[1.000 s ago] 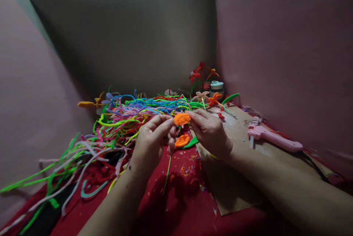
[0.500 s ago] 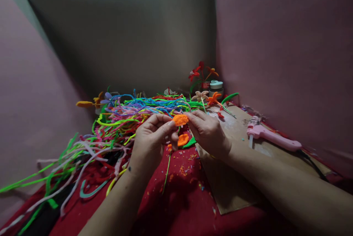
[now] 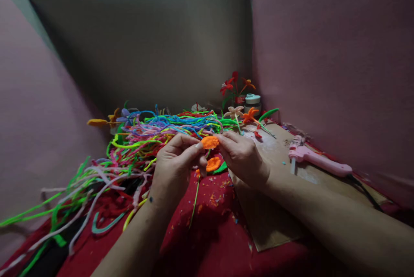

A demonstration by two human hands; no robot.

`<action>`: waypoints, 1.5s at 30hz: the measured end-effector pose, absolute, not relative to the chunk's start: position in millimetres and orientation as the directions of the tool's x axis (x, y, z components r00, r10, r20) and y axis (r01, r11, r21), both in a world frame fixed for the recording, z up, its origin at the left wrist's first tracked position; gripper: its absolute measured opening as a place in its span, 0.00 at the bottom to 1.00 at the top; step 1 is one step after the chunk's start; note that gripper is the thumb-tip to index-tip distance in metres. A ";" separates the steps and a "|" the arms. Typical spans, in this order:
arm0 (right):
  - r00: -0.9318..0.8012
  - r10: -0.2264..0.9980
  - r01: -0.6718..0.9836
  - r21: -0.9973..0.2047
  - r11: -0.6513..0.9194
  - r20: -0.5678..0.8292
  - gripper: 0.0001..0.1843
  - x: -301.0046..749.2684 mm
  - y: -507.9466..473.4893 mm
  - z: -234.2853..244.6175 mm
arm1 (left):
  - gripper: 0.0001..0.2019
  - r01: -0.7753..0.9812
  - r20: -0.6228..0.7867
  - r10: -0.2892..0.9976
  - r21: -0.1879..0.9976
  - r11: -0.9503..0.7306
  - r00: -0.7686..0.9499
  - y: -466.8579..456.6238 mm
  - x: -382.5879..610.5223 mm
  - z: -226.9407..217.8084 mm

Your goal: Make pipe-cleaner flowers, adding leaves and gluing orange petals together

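An orange fuzzy petal (image 3: pixel 210 142), apparently of pipe cleaner, is stretched between my two hands above the red cloth (image 3: pixel 207 234). My left hand (image 3: pixel 179 160) pinches its left end between thumb and fingers. At the other end, my right hand (image 3: pixel 244 156) grips the petal's tip with closed fingers. Just below lies a second orange petal (image 3: pixel 213 164), beside a green leaf (image 3: pixel 222 168). A thin green stem (image 3: pixel 194 201) with a bit of orange at its top rests on the cloth under my left hand.
A large heap of coloured pipe cleaners (image 3: pixel 181 121) spreads left and behind. To the right, a pink glue gun (image 3: pixel 320 162) lies on a brown board (image 3: pixel 274 208). Finished-looking orange (image 3: pixel 250 115) and beige flowers (image 3: pixel 234 112) lie near a lidded jar (image 3: pixel 252 103). Walls enclose three sides.
Both hands still hold the orange petal at its ends; it has turned slightly between my fingers. The whole view has shifted a little, and nothing else has moved.
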State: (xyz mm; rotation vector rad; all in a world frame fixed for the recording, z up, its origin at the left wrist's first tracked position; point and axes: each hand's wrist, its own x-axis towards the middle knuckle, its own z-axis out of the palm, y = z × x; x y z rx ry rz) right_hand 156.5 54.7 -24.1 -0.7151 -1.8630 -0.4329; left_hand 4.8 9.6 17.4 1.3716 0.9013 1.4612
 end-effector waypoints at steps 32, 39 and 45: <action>-0.282 0.414 0.610 -0.171 0.774 0.866 0.15 156.3 54.1 -26.1 | 0.07 -0.094 0.282 0.954 0.952 -0.291 -0.104 10.9 7.5 20.3; -0.165 0.644 0.415 -0.539 0.733 0.747 0.13 152.9 53.8 -23.4 | 0.08 -0.034 0.283 0.953 0.957 -0.288 -0.110 10.1 8.8 19.9; -0.292 0.933 -0.114 -0.976 0.186 0.212 0.14 151.5 52.4 -16.4 | 0.08 0.083 0.306 0.941 0.951 -0.297 -0.146 14.6 6.2 14.3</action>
